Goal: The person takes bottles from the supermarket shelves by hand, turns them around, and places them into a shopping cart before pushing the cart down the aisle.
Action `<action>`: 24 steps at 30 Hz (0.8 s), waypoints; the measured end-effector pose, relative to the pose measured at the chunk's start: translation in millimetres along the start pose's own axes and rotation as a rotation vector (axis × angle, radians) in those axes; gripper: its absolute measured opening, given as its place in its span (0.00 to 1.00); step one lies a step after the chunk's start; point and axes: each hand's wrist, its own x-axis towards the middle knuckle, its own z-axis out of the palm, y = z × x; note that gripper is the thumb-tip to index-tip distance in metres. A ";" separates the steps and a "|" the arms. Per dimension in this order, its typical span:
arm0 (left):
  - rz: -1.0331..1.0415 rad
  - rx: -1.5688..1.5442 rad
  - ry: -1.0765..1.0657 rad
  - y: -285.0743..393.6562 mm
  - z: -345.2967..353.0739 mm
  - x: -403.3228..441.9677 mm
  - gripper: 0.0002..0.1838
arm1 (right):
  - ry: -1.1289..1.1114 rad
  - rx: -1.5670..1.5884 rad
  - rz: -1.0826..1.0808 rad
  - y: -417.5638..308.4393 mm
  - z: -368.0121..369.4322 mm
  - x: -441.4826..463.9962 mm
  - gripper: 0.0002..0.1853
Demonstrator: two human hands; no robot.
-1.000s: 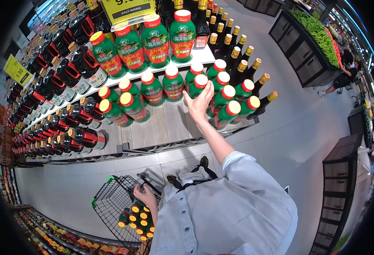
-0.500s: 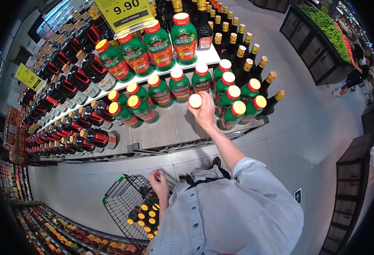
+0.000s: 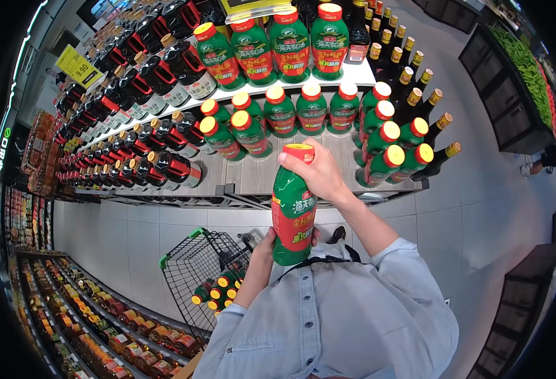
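Note:
A green bottle with a red label [image 3: 294, 218] is held in front of my body, its cap up and a little tilted. My right hand [image 3: 319, 170] wraps round its neck, just below the red and yellow cap. Lower down, my left hand [image 3: 265, 252] is closed round the bottle's base from behind, with fingertips showing at the right side. Matching bottles [image 3: 311, 110] stand on the wooden shelf [image 3: 259, 174] beyond, and larger ones [image 3: 289, 47] on the white tier above. More yellow-capped bottles [image 3: 221, 292] lie in the shopping cart [image 3: 193, 265] at lower left.
Dark bottles with red handles [image 3: 174, 167] fill the display's left side. Slim dark bottles [image 3: 441, 159] stand at its right end. A green vegetable stand [image 3: 524, 69] is at upper right, with part of a person [image 3: 546, 159] beside it. Shelves of bottles [image 3: 101, 316] run along lower left.
My right hand has drawn the bottle from the shelf toward my body. My left hand has risen from beside the cart and taken hold of its base. The view has shifted.

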 end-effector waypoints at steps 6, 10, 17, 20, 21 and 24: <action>0.043 -0.185 -0.042 -7.7 13.9 -7.5 0.57 | -0.095 0.246 0.140 23.5 17.8 9.8 0.25; -0.029 -0.280 0.016 -1.6 20.1 -10.1 0.65 | -0.129 0.362 0.102 22.7 17.7 2.8 0.19; -0.023 -0.678 -0.410 -5.0 11.6 1.8 0.66 | -0.242 0.386 0.065 17.5 17.8 2.0 0.21; -0.035 -0.631 -0.369 -1.6 13.7 1.0 0.65 | -0.243 0.414 0.064 16.5 17.2 0.1 0.22; -0.032 -0.630 -0.370 -0.2 15.5 -0.4 0.65 | -0.245 0.412 0.063 16.5 16.6 -0.5 0.22; 0.012 -0.461 -0.204 10.3 26.1 -5.4 0.64 | -0.253 0.441 0.054 23.6 11.8 0.0 0.22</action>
